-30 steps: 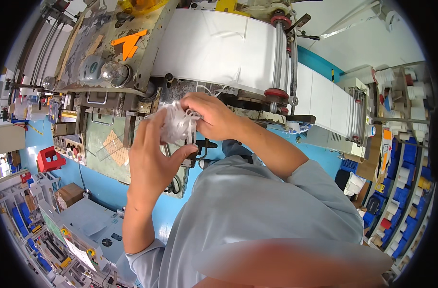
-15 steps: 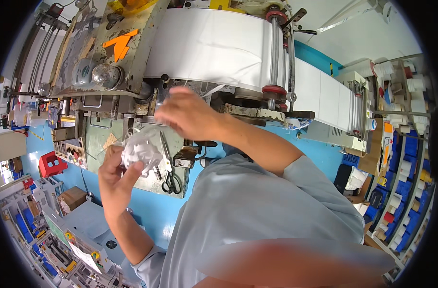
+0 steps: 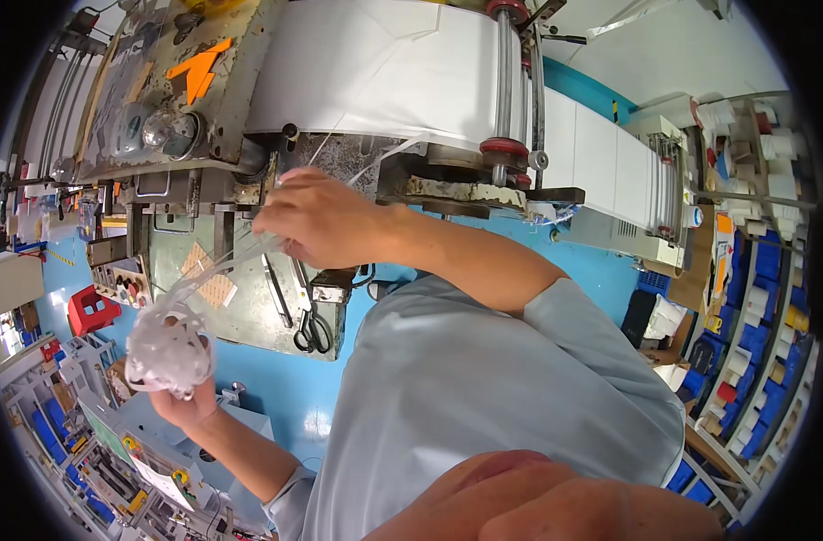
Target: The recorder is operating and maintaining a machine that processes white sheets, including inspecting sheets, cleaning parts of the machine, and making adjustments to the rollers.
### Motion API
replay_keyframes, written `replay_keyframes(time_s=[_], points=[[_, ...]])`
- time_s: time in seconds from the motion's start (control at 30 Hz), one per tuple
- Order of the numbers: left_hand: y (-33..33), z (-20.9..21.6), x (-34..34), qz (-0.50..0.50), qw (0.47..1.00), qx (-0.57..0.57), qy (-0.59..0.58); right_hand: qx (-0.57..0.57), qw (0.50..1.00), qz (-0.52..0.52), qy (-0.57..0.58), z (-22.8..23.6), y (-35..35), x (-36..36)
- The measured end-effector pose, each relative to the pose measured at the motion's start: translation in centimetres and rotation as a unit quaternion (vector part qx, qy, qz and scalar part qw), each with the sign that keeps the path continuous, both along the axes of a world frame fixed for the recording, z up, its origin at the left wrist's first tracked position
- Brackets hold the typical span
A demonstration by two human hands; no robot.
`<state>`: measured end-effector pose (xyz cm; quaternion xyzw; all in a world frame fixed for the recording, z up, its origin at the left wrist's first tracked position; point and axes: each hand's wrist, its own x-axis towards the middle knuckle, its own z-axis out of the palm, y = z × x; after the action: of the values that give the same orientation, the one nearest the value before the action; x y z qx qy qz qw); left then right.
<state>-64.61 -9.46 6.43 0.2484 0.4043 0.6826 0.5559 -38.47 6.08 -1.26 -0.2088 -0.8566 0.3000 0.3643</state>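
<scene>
My left hand (image 3: 190, 404) grips a tangled wad of thin white strips (image 3: 170, 354), held out at the left beyond the metal bench. A strand (image 3: 217, 268) stretches from the wad to my right hand (image 3: 326, 221), whose fingers are curled closed on it in front of the machine. Beyond that hand, a white strip (image 3: 384, 158) leads up to the edge of the wide white web (image 3: 366, 77) on the rollers. Under my right hand, black-handled scissors (image 3: 312, 332) and a slim cutter-like tool (image 3: 277, 293) lie on the bench (image 3: 258, 329).
Worn machine housing with a shiny round knob (image 3: 168, 133) and orange pieces (image 3: 200, 70) stands at the upper left. Rollers with red collars (image 3: 503, 149) border the web on the right. A red stool (image 3: 91, 311) is at the left; shelves with blue bins (image 3: 758, 338) stand at the right.
My left hand has drawn the wad left and down, away from the bench, and the strand between my hands has stretched out. My right hand has shifted slightly left.
</scene>
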Motion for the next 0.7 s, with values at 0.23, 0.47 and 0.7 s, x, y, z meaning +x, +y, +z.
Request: replay_keyframes(time_s=[0.23,0.47,0.7], points=[[3.6,0.1,8.2,-0.069,0.965,0.207,-0.143,0.039,0.999,-0.008,0.004,-1.8,-0.7,0.1],[10.7,1.7,11.3,0.135,0.559,0.161,0.802,0.027,0.996,-0.021,0.079,0.9,-0.9,0.9],[10.9,2.9,7.6,-0.293,0.713,-0.138,0.622,-0.049,0.985,-0.033,0.164,3.1,0.7,2.7]])
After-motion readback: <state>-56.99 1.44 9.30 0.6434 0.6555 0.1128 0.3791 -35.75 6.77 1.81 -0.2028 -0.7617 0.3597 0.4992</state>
